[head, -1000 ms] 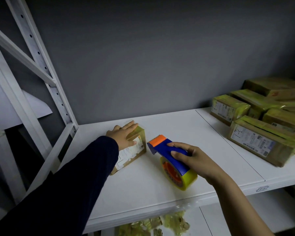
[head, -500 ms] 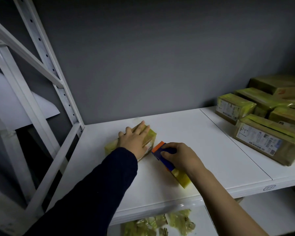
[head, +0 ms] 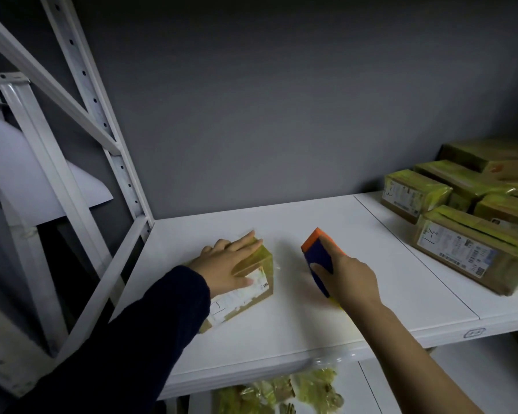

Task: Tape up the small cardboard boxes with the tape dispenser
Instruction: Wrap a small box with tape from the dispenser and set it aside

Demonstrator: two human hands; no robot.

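Left hand (head: 229,265) lies flat, fingers straight, pressing the top of the small cardboard box (head: 245,286) at centre-left of the frame on the white shelf (head: 356,300). Right hand (head: 352,282) grips the blue-orange tape dispenser (head: 317,258), fingers curled round it, just right of the box, not touching it. Taped boxes (head: 467,231) are stacked at right edge.

Box (head: 245,282) left of tape dispenser (head: 317,261); stacked boxes (head: 467,222) far right.
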